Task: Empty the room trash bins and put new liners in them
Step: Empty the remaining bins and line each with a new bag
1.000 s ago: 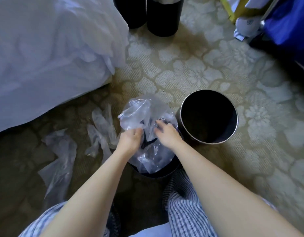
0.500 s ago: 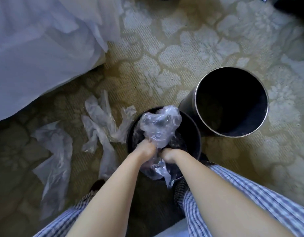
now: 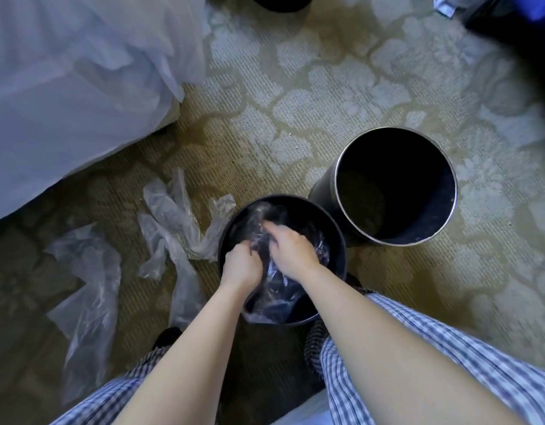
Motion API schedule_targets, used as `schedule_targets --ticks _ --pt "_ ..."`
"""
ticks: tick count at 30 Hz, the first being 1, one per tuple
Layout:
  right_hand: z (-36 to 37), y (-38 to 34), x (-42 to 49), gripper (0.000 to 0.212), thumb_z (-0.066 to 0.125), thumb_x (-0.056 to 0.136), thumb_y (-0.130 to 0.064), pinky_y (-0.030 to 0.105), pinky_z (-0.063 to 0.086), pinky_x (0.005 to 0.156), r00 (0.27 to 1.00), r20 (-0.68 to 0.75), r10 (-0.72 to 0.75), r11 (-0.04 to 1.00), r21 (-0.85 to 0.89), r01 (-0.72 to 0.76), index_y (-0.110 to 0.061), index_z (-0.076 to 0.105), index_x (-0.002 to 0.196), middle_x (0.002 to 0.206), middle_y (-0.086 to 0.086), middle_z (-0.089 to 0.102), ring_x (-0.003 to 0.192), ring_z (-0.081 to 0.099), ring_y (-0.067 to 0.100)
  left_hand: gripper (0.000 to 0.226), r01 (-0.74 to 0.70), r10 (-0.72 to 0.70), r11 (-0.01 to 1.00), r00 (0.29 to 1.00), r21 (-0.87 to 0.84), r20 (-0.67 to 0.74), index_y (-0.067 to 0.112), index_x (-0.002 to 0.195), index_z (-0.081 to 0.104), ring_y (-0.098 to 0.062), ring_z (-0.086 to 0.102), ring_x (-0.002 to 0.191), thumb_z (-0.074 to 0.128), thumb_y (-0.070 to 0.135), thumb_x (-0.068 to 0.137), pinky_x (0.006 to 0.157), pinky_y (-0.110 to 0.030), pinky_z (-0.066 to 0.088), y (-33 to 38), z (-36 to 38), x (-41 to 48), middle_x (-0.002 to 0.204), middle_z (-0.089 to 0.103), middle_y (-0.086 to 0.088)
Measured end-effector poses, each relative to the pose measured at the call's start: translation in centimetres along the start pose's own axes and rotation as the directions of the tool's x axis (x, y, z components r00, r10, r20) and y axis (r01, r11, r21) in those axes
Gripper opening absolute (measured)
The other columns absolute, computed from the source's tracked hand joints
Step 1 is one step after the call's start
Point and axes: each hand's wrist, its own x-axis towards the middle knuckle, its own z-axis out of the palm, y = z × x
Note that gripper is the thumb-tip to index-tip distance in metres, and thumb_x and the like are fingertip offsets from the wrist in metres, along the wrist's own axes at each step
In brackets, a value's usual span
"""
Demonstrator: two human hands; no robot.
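A round black bin (image 3: 334,228) stands on the carpet between my knees. Inside it lies a clear plastic liner (image 3: 274,299), pushed down into the dark. My left hand (image 3: 242,265) grips the liner at the bin's left side, fingers curled round the plastic. My right hand (image 3: 291,251) reaches deeper in the middle and presses the liner down, fingers bent into the plastic. A second black bin (image 3: 395,187) with a silver rim stands just to the right, open and bare inside.
Loose clear plastic bags lie on the carpet: one (image 3: 176,228) just left of the bin, another (image 3: 87,296) farther left. White bedding (image 3: 69,87) hangs at the upper left. Another dark bin's base (image 3: 280,1) shows at the top edge, and a dark blue thing (image 3: 516,13) at the top right.
The liner, bunched above the rim before, has gone down inside the bin with both hands following it. The view has moved closer to the bins.
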Motion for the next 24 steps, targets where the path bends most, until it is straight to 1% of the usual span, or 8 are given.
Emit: schedule_targets --ticks 3,5,9,12,15,19,22,24 --pt "1.5 1.2 0.0 0.046 0.054 0.088 -0.010 0.040 0.047 0.093 0.896 0.396 0.204 0.935 -0.350 -0.058 -0.014 0.051 0.134 0.130 0.015 0.056 0.115 0.056 0.035 0.029 0.009 -0.013 0.999 0.996 -0.040 -0.094 0.006 0.103 0.063 -0.035 0.062 0.093 0.037 0.007 0.092 0.087 -0.042 0.052 -0.8 0.3 -0.1 0.100 0.067 -0.019" --pt "1.6 2.5 -0.8 0.043 0.055 0.085 -0.008 0.039 0.047 0.092 0.845 0.437 0.307 0.917 -0.373 -0.140 -0.010 0.054 0.129 0.129 0.017 0.055 0.114 0.056 0.036 0.024 -0.037 0.012 0.994 0.975 -0.106 -0.222 0.009 0.095 0.062 -0.032 0.064 0.086 0.038 0.010 0.093 0.083 -0.045 0.053 -0.8 0.1 -0.5 0.091 0.067 -0.014" --pt "0.2 2.9 -1.3 0.024 0.053 0.090 -0.022 0.036 0.049 0.087 0.955 0.091 0.281 0.946 0.143 -0.292 -0.025 0.064 0.111 0.110 0.012 0.065 0.105 0.059 0.034 0.021 -0.302 0.193 0.945 0.829 -0.129 -0.524 0.010 0.100 0.063 -0.022 0.061 0.082 0.044 0.005 0.093 0.078 -0.030 0.047 -0.2 -2.3 -1.7 0.087 0.067 -0.005" --pt "-1.9 1.3 -0.9 0.023 0.048 0.091 -0.013 0.033 0.050 0.080 0.929 -0.160 0.333 0.845 0.488 -0.219 -0.025 0.067 0.096 0.095 0.005 0.067 0.090 0.060 0.023 0.020 -0.256 0.084 0.952 0.749 -0.169 -0.657 0.002 0.099 0.062 -0.027 0.059 0.085 0.044 0.000 0.092 0.073 -0.022 0.035 -0.6 -4.2 -1.7 0.088 0.065 -0.013" --pt "-3.9 -0.1 -1.5 0.031 0.041 0.093 -0.006 0.028 0.046 0.066 0.809 -0.327 0.489 0.698 0.702 -0.139 -0.026 0.064 0.086 0.084 0.004 0.065 0.075 0.058 0.018 0.022 -0.114 -0.113 0.953 0.728 -0.282 -0.676 -0.001 0.102 0.063 -0.036 0.059 0.096 0.043 0.001 0.093 0.079 -0.026 0.036 -1.3 -5.5 -2.7 0.099 0.065 -0.022" --pt "-5.1 0.1 -4.3 0.031 0.041 0.089 -0.004 0.036 0.050 0.074 0.553 -0.473 0.686 0.616 0.782 -0.096 -0.023 0.065 0.082 0.085 0.009 0.068 0.081 0.063 0.027 0.025 0.151 -0.350 0.913 0.767 -0.379 -0.538 -0.001 0.105 0.066 -0.040 0.056 0.107 0.045 0.001 0.091 0.091 -0.037 0.041 -3.4 -6.4 -3.5 0.110 0.063 -0.027" --pt "-5.8 1.2 -6.3 0.030 0.039 0.089 -0.004 0.036 0.047 0.073 0.351 -0.440 0.826 0.492 0.868 -0.071 -0.019 0.064 0.082 0.086 0.010 0.065 0.085 0.061 0.031 0.029 0.330 -0.498 0.849 0.759 -0.412 -0.420 -0.002 0.119 0.060 -0.042 0.054 0.112 0.048 0.008 0.094 0.095 -0.042 0.042 -4.3 -6.6 -3.8 0.119 0.058 -0.027" --pt "-6.4 2.4 -7.2 0.030 0.038 0.089 -0.006 0.036 0.047 0.073 0.285 -0.383 0.879 0.427 0.897 -0.112 -0.020 0.063 0.083 0.090 0.010 0.065 0.088 0.060 0.033 0.033 0.421 -0.541 0.828 0.773 -0.369 -0.331 -0.004 0.123 0.054 -0.042 0.054 0.112 0.049 0.011 0.095 0.093 -0.043 0.043 -4.9 -6.7 -4.0 0.121 0.056 -0.028"
